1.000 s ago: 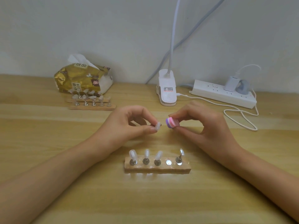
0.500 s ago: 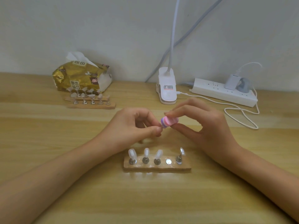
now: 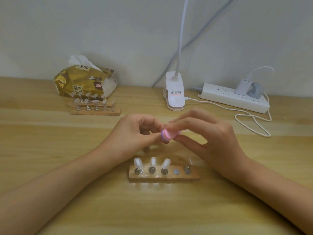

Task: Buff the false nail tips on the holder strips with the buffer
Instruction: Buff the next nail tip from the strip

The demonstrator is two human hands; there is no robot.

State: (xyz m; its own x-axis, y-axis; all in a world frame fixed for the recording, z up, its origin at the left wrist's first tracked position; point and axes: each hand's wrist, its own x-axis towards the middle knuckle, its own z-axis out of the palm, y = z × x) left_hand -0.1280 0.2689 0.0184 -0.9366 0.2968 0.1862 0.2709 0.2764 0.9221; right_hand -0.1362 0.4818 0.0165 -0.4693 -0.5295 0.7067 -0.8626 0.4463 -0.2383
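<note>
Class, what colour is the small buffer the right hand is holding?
The buffer is pink with a purple band at one end, seen in the head view.

— Does the nail tip pinched by the left hand [image 3: 133, 133] show?
— No; its fingers [image 3: 151, 137] and the motion-blurred buffer [image 3: 167, 135] hide it.
— And the lamp neck [image 3: 181, 39]?
— Cut off at the top edge. Tips on the holder strips [image 3: 95, 113] near the table's [image 3: 50, 150] far edge blur together.

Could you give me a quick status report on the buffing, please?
Right hand grips pink buffer. Left hand pinched against its end, hold hidden. Near holder strip: one slot bare. Nothing in the way.
</note>
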